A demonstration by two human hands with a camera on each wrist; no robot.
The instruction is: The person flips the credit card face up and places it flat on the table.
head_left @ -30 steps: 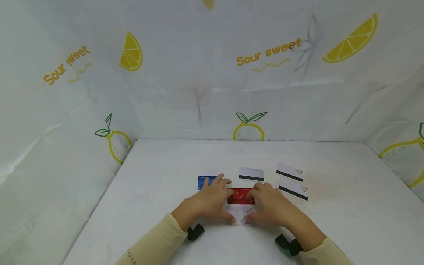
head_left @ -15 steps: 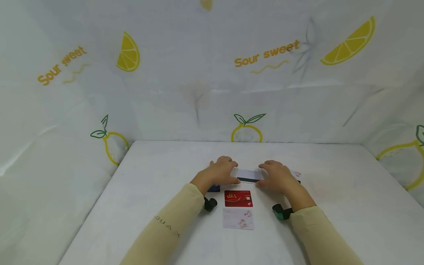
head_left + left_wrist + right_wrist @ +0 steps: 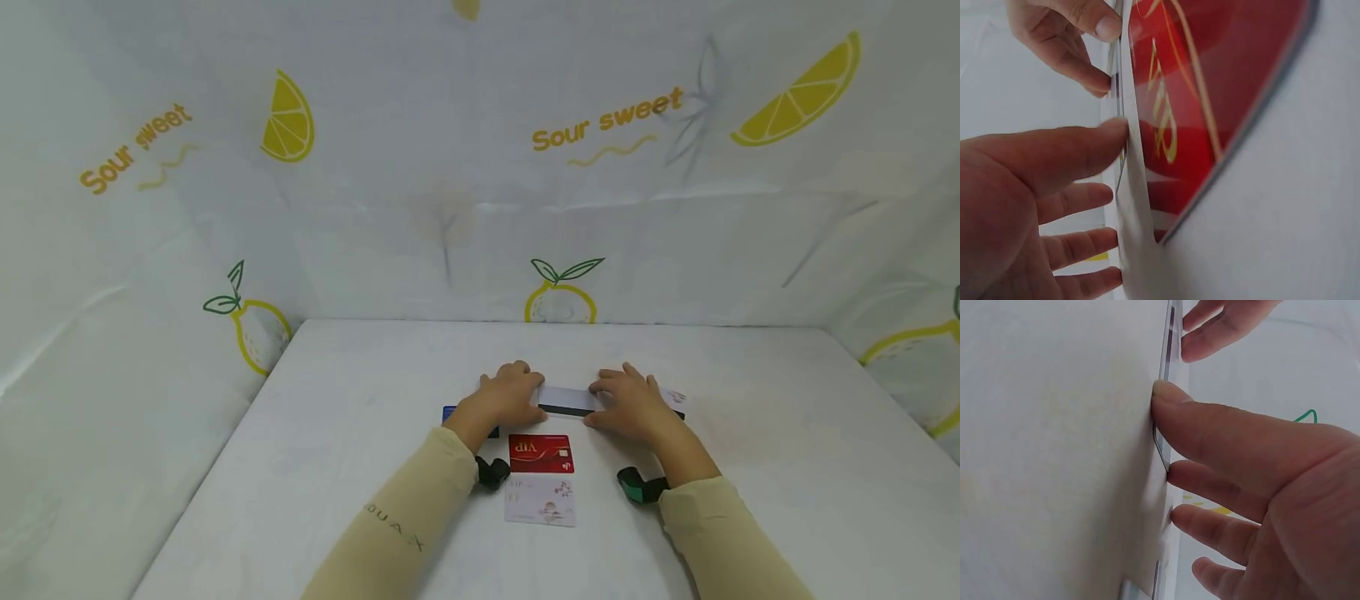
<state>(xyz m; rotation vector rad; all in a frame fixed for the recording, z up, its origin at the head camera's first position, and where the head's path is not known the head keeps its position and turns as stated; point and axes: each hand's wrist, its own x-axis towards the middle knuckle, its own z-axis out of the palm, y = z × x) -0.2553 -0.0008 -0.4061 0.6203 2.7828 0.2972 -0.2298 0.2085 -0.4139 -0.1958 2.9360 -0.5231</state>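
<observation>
A white card with a black magnetic stripe (image 3: pixel 567 400) lies flat on the table between both hands in the head view. My left hand (image 3: pixel 512 397) grips its left end, thumb on the near edge and fingers at the far edge. On the right end, my right hand (image 3: pixel 628 405) has the same hold; the right wrist view shows its thumb (image 3: pixel 1175 403) and forefinger at the card's corner. Just nearer lies a red VIP card (image 3: pixel 540 454), and directly below it a pale pink flowered card (image 3: pixel 540 501). The left wrist view shows the red card close up.
A blue card (image 3: pixel 449 412) lies partly hidden behind the left hand. Another striped white card (image 3: pixel 677 403) shows from behind the right hand. Black wrist-camera mounts (image 3: pixel 641 486) sit under the wrists. A white cloth with lemon prints (image 3: pixel 561 302) hangs behind the table.
Both hands have moved away from the red and pale pink cards, which now lie uncovered, forward to the striped white card. Over the last half second they have barely shifted.
</observation>
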